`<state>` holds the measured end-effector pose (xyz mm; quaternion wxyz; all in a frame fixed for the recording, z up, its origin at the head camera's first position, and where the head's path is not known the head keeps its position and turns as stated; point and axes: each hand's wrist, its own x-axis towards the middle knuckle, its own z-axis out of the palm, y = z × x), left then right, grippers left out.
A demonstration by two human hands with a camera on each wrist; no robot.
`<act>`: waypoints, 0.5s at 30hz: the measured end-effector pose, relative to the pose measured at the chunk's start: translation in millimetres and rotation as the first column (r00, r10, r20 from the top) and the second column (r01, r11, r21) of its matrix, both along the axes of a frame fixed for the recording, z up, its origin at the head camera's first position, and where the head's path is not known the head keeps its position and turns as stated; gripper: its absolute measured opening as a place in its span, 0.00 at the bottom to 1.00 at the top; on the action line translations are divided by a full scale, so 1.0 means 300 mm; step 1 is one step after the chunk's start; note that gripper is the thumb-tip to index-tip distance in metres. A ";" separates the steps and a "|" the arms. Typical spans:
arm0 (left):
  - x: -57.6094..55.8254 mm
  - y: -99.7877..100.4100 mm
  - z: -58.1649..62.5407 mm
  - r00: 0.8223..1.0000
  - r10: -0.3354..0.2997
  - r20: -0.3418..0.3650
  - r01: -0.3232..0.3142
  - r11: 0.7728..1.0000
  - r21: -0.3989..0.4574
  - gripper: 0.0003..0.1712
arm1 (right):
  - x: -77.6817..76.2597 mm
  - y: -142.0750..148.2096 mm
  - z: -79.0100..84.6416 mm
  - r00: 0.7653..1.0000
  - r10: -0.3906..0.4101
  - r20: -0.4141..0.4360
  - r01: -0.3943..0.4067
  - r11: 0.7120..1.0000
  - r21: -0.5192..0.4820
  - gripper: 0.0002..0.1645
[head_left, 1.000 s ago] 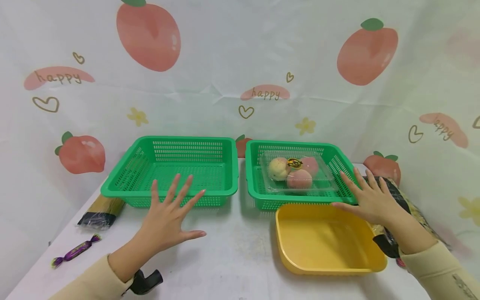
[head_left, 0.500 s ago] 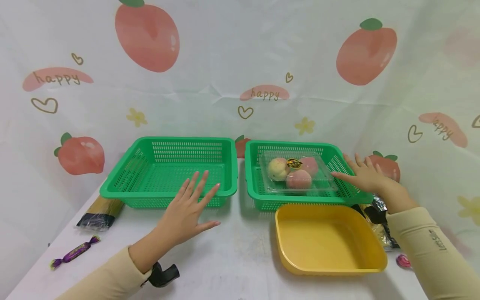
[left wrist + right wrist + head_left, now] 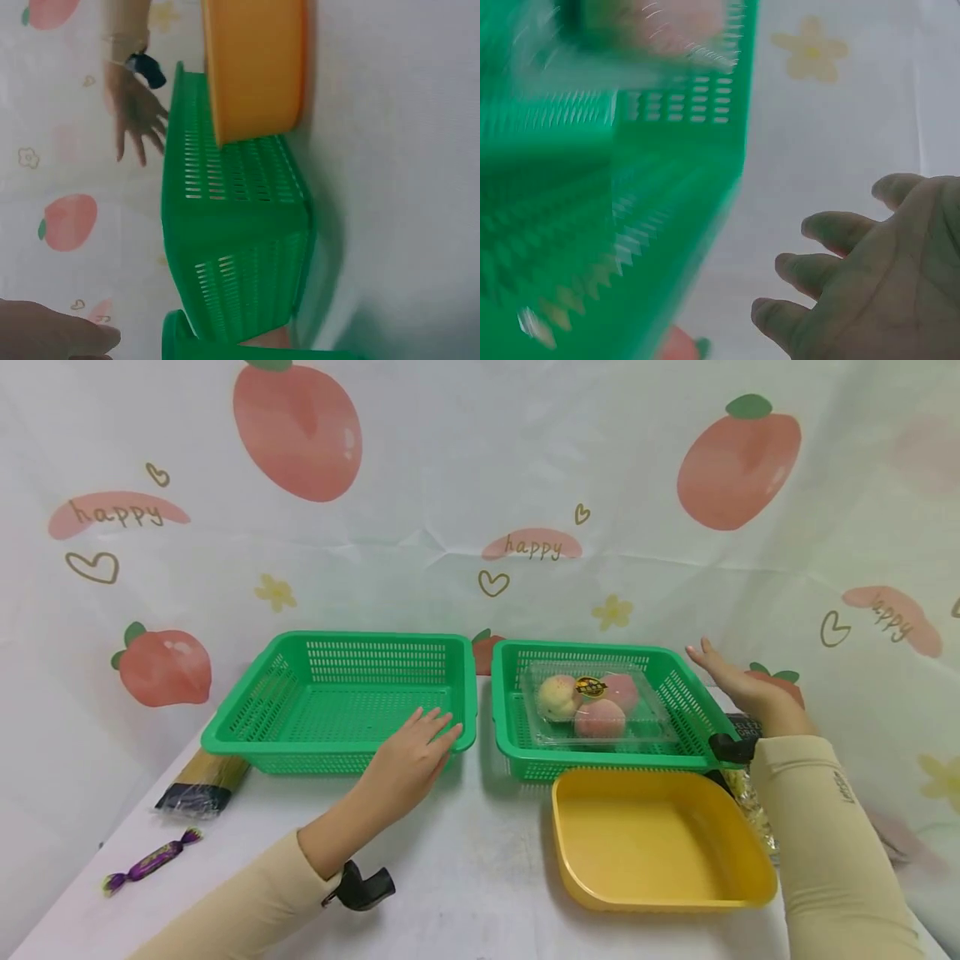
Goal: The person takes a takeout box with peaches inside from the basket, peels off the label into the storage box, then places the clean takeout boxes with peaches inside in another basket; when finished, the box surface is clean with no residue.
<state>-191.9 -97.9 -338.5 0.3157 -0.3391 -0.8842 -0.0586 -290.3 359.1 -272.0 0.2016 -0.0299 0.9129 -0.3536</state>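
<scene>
Two green slotted baskets stand side by side at the back of the table. My left hand (image 3: 411,758) hovers at the front right corner of the left basket (image 3: 247,747), fingers loosely extended and holding nothing. The right basket (image 3: 517,760) contains a clear plastic box (image 3: 648,727) of peaches (image 3: 598,718) with a dark label on its lid. Beyond that basket's right rim, my right hand (image 3: 742,687) is raised with nothing in it. Its palm and spread fingers (image 3: 810,274) show in the right wrist view. The left wrist view catches part of my left hand (image 3: 52,330) at the edge.
A yellow basin (image 3: 652,843) sits in front of the right basket. Left of the left basket lie a gold-and-black packet (image 3: 201,787) and a purple wrapped candy (image 3: 153,862). Shiny packaging (image 3: 752,806) is partly hidden behind the right forearm. A peach-printed cloth (image 3: 420,468) hangs behind.
My left hand has moved right, its spread fingers drawing closer together. My right hand has risen and turned onto its side at the right basket's edge. The baskets and basin stay put.
</scene>
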 end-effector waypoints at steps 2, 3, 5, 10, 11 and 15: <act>-0.010 0.016 0.007 0.999 0.004 0.039 -0.005 0.999 0.034 0.20 | -0.011 0.009 -0.005 0.999 -0.016 0.052 0.020 0.997 -0.068 0.45; -0.015 0.024 0.010 0.998 0.008 0.060 -0.011 0.999 0.052 0.19 | -0.016 0.014 -0.010 0.997 -0.022 0.076 0.030 0.995 -0.096 0.45; -0.026 0.039 0.019 0.995 0.007 0.097 -0.016 0.996 0.092 0.18 | -0.026 0.023 -0.022 0.994 -0.029 0.103 0.043 0.989 -0.144 0.47; -0.065 0.071 0.047 0.978 0.023 0.207 -0.065 0.977 0.201 0.13 | -0.047 0.047 -0.073 0.987 -0.046 0.152 0.065 0.990 -0.123 0.53; -0.075 0.078 0.053 0.972 0.029 0.235 -0.082 0.972 0.218 0.13 | -0.051 0.053 -0.085 0.989 -0.043 0.140 0.060 0.991 -0.116 0.53; -0.121 0.114 0.069 0.932 0.018 0.362 -0.131 0.948 0.290 0.14 | -0.063 0.074 -0.131 0.999 -0.028 0.017 0.030 0.994 -0.107 0.47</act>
